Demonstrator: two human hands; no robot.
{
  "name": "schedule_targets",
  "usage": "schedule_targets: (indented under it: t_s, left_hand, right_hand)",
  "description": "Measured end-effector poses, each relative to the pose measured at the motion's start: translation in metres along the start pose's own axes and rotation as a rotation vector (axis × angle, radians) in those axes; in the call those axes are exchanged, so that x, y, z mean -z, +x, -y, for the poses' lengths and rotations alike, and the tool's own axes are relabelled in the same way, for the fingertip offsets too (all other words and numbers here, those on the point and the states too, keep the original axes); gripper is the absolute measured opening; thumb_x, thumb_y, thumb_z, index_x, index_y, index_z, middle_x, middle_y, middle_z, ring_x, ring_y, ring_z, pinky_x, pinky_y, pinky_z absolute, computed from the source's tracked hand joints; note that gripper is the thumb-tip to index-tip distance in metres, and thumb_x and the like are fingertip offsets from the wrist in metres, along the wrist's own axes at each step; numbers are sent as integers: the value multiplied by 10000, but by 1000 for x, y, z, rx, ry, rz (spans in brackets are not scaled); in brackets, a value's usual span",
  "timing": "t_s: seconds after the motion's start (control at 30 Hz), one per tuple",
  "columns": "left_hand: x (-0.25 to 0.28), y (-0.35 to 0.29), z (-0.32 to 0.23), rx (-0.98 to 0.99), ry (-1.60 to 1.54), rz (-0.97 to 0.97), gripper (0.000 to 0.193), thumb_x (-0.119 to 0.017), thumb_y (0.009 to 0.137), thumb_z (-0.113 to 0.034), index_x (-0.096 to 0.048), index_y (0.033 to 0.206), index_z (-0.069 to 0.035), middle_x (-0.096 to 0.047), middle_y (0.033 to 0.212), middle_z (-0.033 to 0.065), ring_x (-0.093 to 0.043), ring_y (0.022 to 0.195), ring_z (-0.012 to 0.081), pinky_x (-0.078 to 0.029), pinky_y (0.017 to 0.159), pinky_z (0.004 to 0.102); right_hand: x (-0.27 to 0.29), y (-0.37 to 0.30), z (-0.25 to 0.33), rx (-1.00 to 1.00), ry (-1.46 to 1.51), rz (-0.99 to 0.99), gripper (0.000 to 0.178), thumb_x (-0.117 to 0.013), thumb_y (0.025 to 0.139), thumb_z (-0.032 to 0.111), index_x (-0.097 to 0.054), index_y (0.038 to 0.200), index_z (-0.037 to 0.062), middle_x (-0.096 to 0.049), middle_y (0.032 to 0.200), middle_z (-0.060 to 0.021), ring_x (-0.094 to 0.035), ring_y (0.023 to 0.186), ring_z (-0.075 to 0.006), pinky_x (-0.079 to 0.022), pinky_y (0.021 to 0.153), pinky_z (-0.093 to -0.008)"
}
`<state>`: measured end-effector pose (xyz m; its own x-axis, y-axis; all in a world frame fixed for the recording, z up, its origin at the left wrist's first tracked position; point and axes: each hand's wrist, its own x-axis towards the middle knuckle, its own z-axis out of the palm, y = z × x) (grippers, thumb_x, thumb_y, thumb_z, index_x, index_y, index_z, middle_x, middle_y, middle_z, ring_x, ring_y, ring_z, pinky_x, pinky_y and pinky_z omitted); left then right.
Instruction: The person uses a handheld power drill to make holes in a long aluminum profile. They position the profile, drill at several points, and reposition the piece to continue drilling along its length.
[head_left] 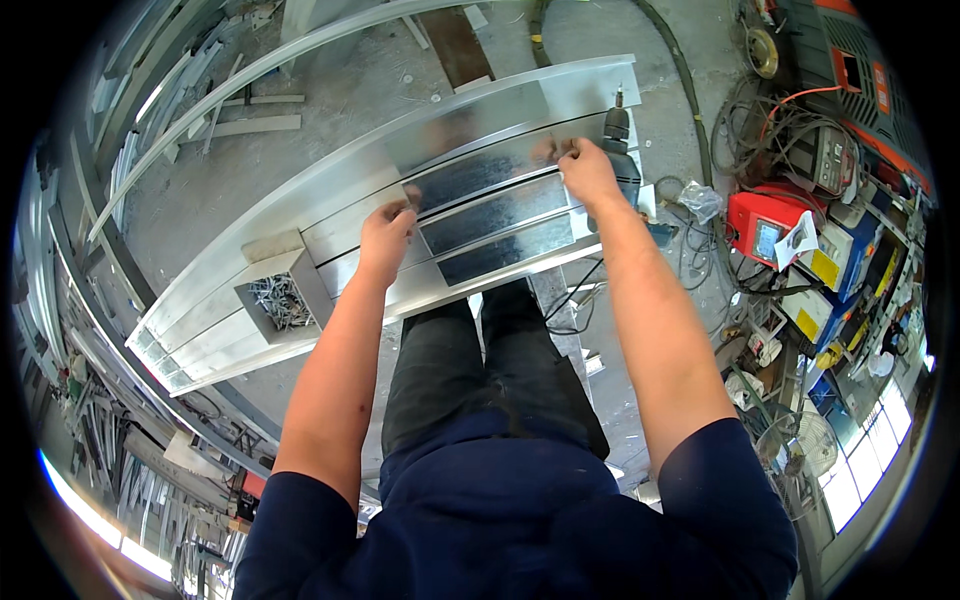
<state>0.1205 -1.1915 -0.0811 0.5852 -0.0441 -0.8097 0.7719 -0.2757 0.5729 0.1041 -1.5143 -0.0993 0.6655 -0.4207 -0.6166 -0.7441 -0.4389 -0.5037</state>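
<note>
A long pale metal panel (340,215), ribbed lengthwise, lies across in front of me. Dark, mirror-like strips (490,218) show on its middle. My left hand (385,240) is at the left end of these strips, thumb and fingers pinched together. Farther right, my right hand (588,170) is closed in a similar pinch above the panel, close to a dark power drill (622,165). The drill lies on the panel's right end, its bit pointing away from me. What either hand pinches is too small to make out. Left of my left forearm, an open metal box (318,285) holds many small fasteners (280,302).
Metal offcuts (255,125) lie on the floor at the far left, inside a curved metal rail (250,72). A hose (690,85) runs along the floor beyond the drill. On the right stand a red machine (750,222), tangled cables (760,125) and a fan (800,440).
</note>
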Motion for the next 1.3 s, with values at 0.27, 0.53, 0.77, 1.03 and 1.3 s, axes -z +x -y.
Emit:
schedule_targets:
  t_s: [0.27, 0.53, 0.77, 1.03, 1.3]
  left_hand:
    - [16, 8, 10, 60, -129, 94, 303, -589, 815, -101, -659, 1046, 83, -625, 786, 72, -559, 676, 147, -459, 645, 283]
    - [15, 5, 16, -22, -261, 77, 214, -576, 839, -90, -663, 991, 33, -618, 815, 43, -541, 704, 126, -448, 668, 262]
    - [15, 5, 16, -38, -240, 77, 215, -596, 853, -99, -646, 1018, 30, -628, 869, 50, -552, 728, 134, -460, 695, 270]
    - [23, 3, 16, -63, -176, 156, 247, -611, 865, -106, -631, 1073, 27, -629, 928, 47, -540, 805, 131, -447, 752, 273]
    - [27, 6, 19, -45, -156, 197, 281, -616, 868, -111, -635, 1106, 36, -636, 940, 41, -546, 819, 128, -453, 777, 283]
  right_hand:
    - [10, 6, 21, -66, 56, 141, 315, -547, 830, 70, -690, 1091, -32, -708, 1031, -166, -658, 966, -269, -487, 851, -346]
    - [8, 7, 15, -134, 191, 185, 298, -594, 841, 117, -712, 1082, -14, -720, 1000, -149, -649, 927, -225, -476, 819, -331]
    - [4, 9, 9, -165, 265, 191, 305, -644, 857, 173, -714, 1099, 1, -722, 1008, -128, -638, 934, -203, -468, 832, -318]
    - [-3, -10, -4, -75, 193, 32, 357, -613, 829, 141, -672, 1142, -19, -692, 995, -121, -628, 904, -216, -476, 820, -322]
    - [-7, -12, 2, -35, 201, 102, 309, -588, 847, 87, -667, 1117, -41, -655, 952, -32, -574, 866, -127, -450, 801, -257]
